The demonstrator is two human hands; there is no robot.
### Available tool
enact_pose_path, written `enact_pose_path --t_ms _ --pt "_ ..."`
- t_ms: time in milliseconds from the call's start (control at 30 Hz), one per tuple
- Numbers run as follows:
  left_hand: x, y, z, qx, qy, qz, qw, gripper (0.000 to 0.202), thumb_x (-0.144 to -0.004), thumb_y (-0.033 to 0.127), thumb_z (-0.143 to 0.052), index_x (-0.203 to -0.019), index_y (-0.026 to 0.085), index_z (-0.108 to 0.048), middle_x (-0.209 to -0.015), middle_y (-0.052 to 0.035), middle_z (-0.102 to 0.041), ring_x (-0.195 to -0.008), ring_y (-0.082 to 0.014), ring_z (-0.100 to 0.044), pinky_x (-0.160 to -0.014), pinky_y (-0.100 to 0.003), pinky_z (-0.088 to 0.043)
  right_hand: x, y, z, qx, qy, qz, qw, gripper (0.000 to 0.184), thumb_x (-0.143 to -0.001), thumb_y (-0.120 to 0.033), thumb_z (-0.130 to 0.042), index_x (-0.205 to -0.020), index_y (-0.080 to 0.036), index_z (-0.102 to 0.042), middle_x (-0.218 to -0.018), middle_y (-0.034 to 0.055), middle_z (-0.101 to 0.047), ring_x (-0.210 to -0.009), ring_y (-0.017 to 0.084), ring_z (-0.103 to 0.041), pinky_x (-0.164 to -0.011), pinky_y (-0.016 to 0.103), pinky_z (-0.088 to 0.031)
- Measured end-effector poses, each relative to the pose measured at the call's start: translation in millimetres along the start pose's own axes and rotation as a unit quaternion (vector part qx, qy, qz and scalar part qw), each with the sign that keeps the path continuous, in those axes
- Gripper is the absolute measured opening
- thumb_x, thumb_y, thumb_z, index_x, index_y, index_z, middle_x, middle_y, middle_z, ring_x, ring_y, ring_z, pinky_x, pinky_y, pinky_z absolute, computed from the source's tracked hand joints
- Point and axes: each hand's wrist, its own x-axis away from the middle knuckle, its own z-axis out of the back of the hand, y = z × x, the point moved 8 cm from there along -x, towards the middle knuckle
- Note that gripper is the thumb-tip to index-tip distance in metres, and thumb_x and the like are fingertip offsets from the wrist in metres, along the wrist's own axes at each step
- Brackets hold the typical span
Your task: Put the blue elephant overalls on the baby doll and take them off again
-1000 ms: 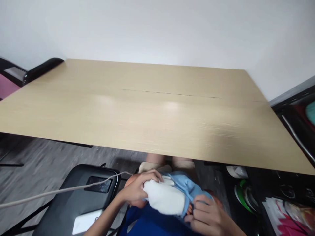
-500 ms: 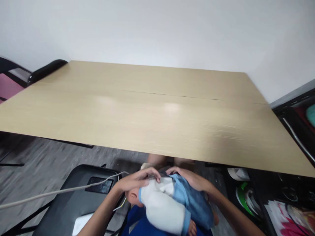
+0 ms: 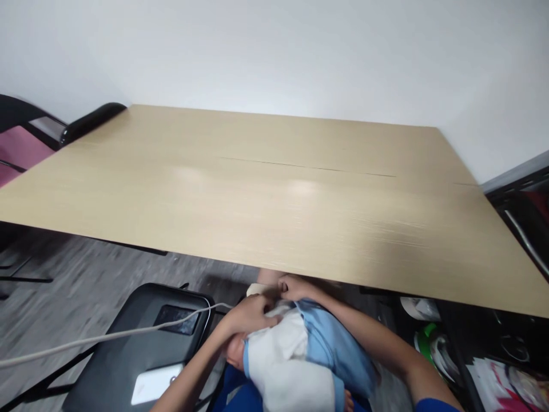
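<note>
A doll (image 3: 295, 377) in a white top with blue cuffs and blue trousers lies sideways across my lap, head to the left. My left hand (image 3: 253, 315) holds its upper body by the head, thumb on the white top and fingers over the far side. Beyond the doll, close to the table's front edge, my right hand (image 3: 294, 287) has its fingers curled in a pinch by the far side of the clothes. What lies between those fingers is hidden. The doll's face is turned away and partly covered by my left wrist.
A wooden table (image 3: 274, 212) spans the view in front of me. On the black chair (image 3: 111, 343) at left are a dark phone (image 3: 178, 319) and a white phone (image 3: 154, 383), with a pale cable (image 3: 107, 335) crossing it. A dark shelf with papers (image 3: 493, 377) stands at right.
My right hand has moved left and away from me, off the blue trousers, and its fingers have curled. My left hand has shifted slightly left on the doll's top.
</note>
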Motion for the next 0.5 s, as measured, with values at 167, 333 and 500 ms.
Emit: enact_pose_path --t_ms 167,333,500 --pt "23.1 13.2 3.8 0.047 -0.029 0.009 0.998 0.034 -0.088 0.056 -0.075 -0.089 0.024 -0.064 -0.083 0.0011 -0.059 -0.080 -0.0205 -0.049 -0.076 -0.039 -0.037 9.2 27.0 10.5 -0.033 -0.010 -0.025 0.999 0.017 -0.079 -0.007 -0.081 -0.073 -0.020 -0.071 -0.066 -0.0037 -0.068 -0.069 0.015 -0.059 -0.067 0.025 -0.043" --pt "34.3 10.1 6.3 0.098 -0.069 -0.023 0.993 0.030 -0.082 0.047 -0.075 -0.083 0.026 -0.054 -0.083 0.0039 -0.045 -0.084 -0.0196 -0.042 -0.077 -0.039 -0.033 43.8 63.7 49.9 -0.053 0.082 -0.039 0.994 0.028 -0.089 -0.024 -0.079 -0.066 -0.023 -0.064 -0.062 -0.0026 -0.061 -0.070 0.017 -0.057 -0.072 0.028 -0.047" --pt "33.3 -1.5 2.3 0.145 -0.059 -0.018 0.987 0.027 -0.077 0.044 -0.075 -0.082 0.026 -0.055 -0.083 0.0022 -0.048 -0.087 -0.0218 -0.046 -0.080 -0.039 -0.037 100.8 98.3 80.7 -0.072 0.204 -0.046 0.975 0.035 -0.095 -0.038 -0.079 -0.069 -0.027 -0.057 -0.076 0.0036 -0.069 -0.084 0.025 -0.069 -0.089 0.039 -0.059"
